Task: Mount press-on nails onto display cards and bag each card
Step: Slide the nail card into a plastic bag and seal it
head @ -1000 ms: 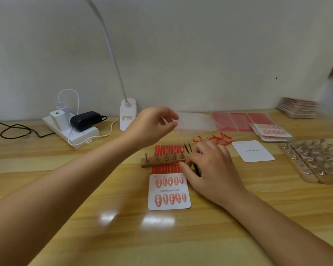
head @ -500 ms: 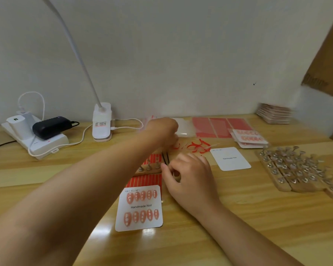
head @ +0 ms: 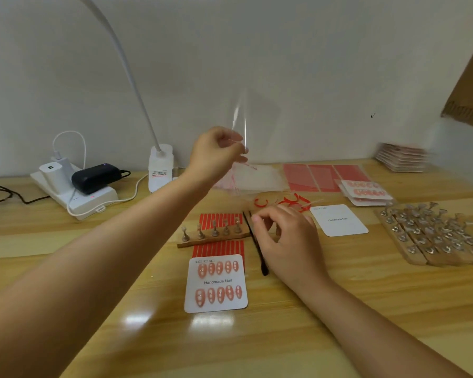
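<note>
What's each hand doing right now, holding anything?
Left hand: raised above the table, pinching a clear bag.
Right hand: low over the table beside the black tweezers, fingers curled; whether it holds anything cannot be told.

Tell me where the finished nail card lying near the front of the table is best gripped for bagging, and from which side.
Probably the bare bottom margin or lower right corner of the finished nail card. It lies flat, nails filling two rows, with only the edges free. The right hand sits just to its right, so coming from there and pinching that corner avoids the nails.
</note>
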`<state>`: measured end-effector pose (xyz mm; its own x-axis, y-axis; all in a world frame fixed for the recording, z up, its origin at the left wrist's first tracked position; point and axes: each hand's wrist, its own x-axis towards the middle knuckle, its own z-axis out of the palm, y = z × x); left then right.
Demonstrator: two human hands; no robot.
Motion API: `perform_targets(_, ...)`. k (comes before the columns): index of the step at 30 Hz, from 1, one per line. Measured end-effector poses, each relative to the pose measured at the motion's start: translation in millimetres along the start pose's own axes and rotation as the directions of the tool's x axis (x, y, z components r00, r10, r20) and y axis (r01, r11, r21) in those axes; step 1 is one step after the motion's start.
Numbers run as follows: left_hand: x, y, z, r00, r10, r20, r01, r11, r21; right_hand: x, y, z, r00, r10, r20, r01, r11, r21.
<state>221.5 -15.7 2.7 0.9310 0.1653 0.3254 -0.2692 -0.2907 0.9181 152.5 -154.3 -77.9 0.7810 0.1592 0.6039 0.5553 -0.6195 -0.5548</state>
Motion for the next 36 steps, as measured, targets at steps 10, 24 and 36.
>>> perform_targets(10,-86,-13,-82,0.987,-0.151,0.050,0.158,0.955,-0.250,2,7,3,0.984,0.042,0.171,-0.021,0.992,-0.124)
perform_targets(24,-123,-39,-82,0.988,-0.151,0.001,0.142,0.925,-0.353,30,6,10,0.881,-0.026,0.473,0.163,0.954,-0.251)
perform_targets(36,-125,-49,-85,0.983,-0.183,-0.017,0.169,0.934,-0.315,53,5,32,0.930,0.024,0.367,0.083,0.959,-0.272)
